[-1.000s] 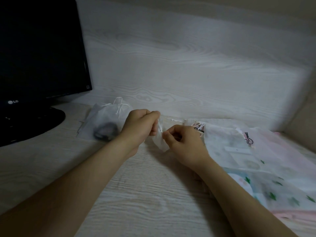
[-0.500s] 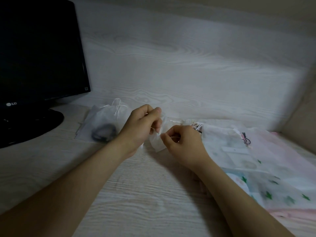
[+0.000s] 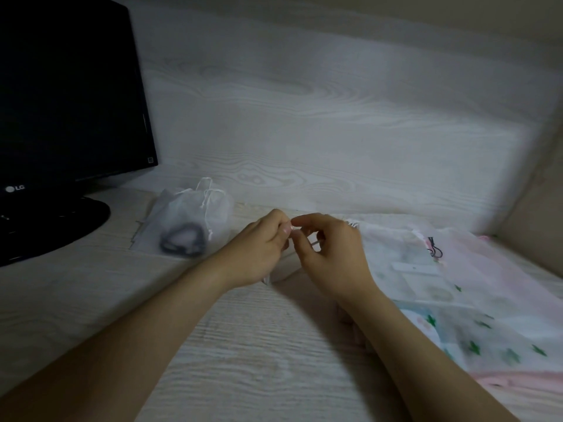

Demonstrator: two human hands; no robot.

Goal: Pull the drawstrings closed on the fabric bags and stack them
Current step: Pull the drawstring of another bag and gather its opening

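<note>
— Where's the bag being closed?
— Right of the monitor (image 3: 70,95), past a tied sheer bag (image 3: 189,220): left hand (image 3: 259,251) and right hand (image 3: 332,257) both pinch the small white bag (image 3: 278,271).
— Looks?
— Thin, crumpled, mostly hidden.

the small bag (image 3: 280,268) is largely hidden by the left hand (image 3: 259,254) and right hand (image 3: 332,257); the monitor (image 3: 61,102) is cropped.

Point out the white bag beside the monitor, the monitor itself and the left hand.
white bag (image 3: 184,214): head view, its sheer front.
monitor (image 3: 67,95): head view, middle of the dark screen.
left hand (image 3: 254,255): head view, back of the hand.
</note>
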